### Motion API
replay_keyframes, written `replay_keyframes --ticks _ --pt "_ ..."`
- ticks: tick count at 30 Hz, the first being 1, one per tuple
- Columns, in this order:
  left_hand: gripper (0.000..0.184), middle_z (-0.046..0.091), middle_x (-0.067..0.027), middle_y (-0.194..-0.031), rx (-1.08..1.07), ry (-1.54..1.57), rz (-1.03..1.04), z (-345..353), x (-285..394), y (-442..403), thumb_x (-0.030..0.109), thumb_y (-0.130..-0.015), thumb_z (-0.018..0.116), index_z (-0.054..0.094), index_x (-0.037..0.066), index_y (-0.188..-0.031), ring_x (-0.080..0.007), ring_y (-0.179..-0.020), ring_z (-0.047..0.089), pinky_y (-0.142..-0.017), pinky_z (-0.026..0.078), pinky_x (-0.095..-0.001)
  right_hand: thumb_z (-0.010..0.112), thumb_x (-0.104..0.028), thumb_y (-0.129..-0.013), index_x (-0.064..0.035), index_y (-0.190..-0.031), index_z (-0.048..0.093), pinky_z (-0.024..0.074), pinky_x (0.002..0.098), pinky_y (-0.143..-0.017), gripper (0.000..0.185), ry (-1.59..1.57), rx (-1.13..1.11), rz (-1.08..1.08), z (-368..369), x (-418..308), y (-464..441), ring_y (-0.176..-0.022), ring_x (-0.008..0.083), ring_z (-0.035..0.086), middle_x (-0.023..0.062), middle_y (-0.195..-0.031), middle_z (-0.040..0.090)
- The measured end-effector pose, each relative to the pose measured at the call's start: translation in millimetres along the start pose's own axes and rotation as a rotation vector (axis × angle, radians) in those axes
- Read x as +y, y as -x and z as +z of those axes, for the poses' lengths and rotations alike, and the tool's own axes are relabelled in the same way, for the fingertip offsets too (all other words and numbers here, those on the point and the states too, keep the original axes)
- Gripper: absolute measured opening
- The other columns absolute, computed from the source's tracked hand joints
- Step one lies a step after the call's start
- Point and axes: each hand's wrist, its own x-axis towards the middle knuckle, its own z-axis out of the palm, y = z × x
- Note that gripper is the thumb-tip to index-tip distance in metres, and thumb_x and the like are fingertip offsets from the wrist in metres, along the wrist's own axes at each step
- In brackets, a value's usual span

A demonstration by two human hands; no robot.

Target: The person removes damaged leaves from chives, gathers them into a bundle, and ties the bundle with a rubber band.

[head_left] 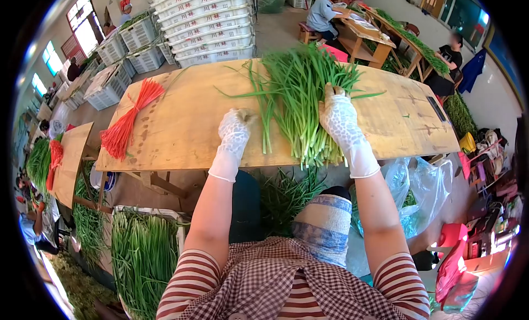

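Note:
A large pile of long green stalks (300,99) lies on the wooden table (193,116), its pale ends toward me at the front edge. My right hand (337,112), in a white patterned glove, rests at the right side of the pile with its fingers curled round some stalks. To the left of the pile, my left hand (237,127), gloved the same way, is over bare wood with its fingers curled in; what they hold, if anything, is too small to make out. A bundle of red ties (132,119) lies at the table's left end.
A crate of green stalks (182,232) stands below left. Behind the table is a stack of white crates (212,31). Clear plastic bags (427,193) hang at the lower right. A dark flat object (436,108) lies at the right end. Several people sit at other tables.

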Motion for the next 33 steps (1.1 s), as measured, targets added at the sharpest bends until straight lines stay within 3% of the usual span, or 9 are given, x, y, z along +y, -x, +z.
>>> replay_keyframes --ticks 6,10,15,18,19,23,30,31,33 --pt "0.018 0.07 -0.0086 -0.08 -0.216 0.12 -0.063 -15 17 1 0.027 -0.077 0.072 0.072 0.012 -0.089 -0.0224 -0.077 0.066 -0.074 0.051 -0.0352 0.057 -0.023 -0.088 -0.004 -0.138 0.041 0.0437 0.0427 -0.099 0.056 -0.092 0.008 0.006 -11 -1 1 -0.123 0.0375 0.047 0.0227 -0.136 0.044" --pt "0.014 0.069 -0.0031 -0.074 0.058 0.718 0.054 14 17 4 0.014 -0.077 0.074 0.07 0.002 -0.085 -0.0096 -0.068 0.06 -0.065 0.048 -0.0253 0.065 -0.033 -0.085 -0.0072 -0.137 0.045 0.0427 0.0421 -0.1 0.061 -0.361 0.124 -0.03 -12 -5 -3 -0.126 0.0377 0.044 0.0221 -0.134 0.047" --pt "0.012 0.069 -0.0042 -0.083 -0.038 1.277 0.06 25 56 9 0.007 -0.083 0.07 0.068 0.001 -0.093 -0.009 -0.077 0.061 -0.073 0.048 -0.0239 0.074 -0.028 -0.076 -0.0114 -0.114 0.065 0.0427 0.0412 -0.095 0.042 -0.056 0.42 -0.366 -10 -11 -13 -0.105 0.0318 0.057 0.0151 -0.117 0.059" --pt "0.021 0.069 -0.0065 -0.09 -0.139 1.589 -0.04 29 64 9 0.005 -0.084 0.068 0.065 0.002 -0.104 -0.0128 -0.082 0.063 -0.077 0.05 -0.0261 0.071 -0.021 -0.078 -0.0111 -0.111 0.067 0.0461 0.0414 -0.09 0.034 -0.331 0.226 -0.739 -4 -12 -33 -0.102 0.0325 0.058 0.0136 -0.11 0.063" --pt "0.037 0.068 -0.0104 -0.094 -0.144 1.582 0.017 33 61 7 0.002 -0.084 0.067 0.056 0.0 -0.12 -0.0165 -0.081 0.065 -0.077 0.052 -0.0283 0.068 -0.019 -0.08 -0.0096 -0.105 0.07 0.0498 0.0389 -0.083 0.026 -0.51 0.08 -0.717 -1 -17 -32 -0.094 0.0315 0.062 0.0125 -0.097 0.067" --pt "0.061 0.067 -0.0155 -0.094 -0.114 1.625 -0.059 48 53 5 -0.002 -0.085 0.065 0.036 -0.001 -0.139 -0.019 -0.079 0.066 -0.073 0.055 -0.0289 0.07 -0.016 -0.08 -0.0059 -0.102 0.071 0.0529 0.0345 -0.076 0.024 -0.515 -0.183 -0.609 -7 -32 -33 -0.078 0.0277 0.067 0.0122 -0.087 0.07" --pt "0.07 0.064 -0.0164 -0.105 -0.331 2.006 -0.365 63 46 -12 -0.002 -0.081 0.067 0.032 -0.001 -0.141 -0.022 -0.095 0.063 -0.082 0.053 -0.0319 0.068 -0.021 -0.077 -0.0072 -0.087 0.072 0.0503 0.0394 -0.072 0.017 -0.404 -0.022 -0.629 1 -39 -29 -0.079 0.0321 0.064 0.013 -0.084 0.067" --pt "0.076 0.064 -0.0155 -0.108 -0.288 1.716 -0.067 41 49 9 -0.001 -0.078 0.07 0.03 -0.001 -0.142 -0.0215 -0.101 0.061 -0.088 0.05 -0.0312 0.068 -0.02 -0.077 -0.0065 -0.083 0.071 0.0503 0.0404 -0.072 0.016 -0.438 0.048 -0.637 4 -37 -27 -0.078 0.0333 0.063 0.0132 -0.082 0.066" --pt "0.077 0.065 -0.013 -0.096 -0.15 1.549 -0.018 42 59 11 -0.006 -0.075 0.071 0.032 -0.004 -0.141 -0.0197 -0.086 0.063 -0.083 0.052 -0.0291 0.067 -0.02 -0.078 -0.0066 -0.085 0.071 0.0496 0.0414 -0.072 0.016 -0.412 0.047 -0.636 2 -35 -25 -0.08 0.0338 0.063 0.0133 -0.084 0.066"
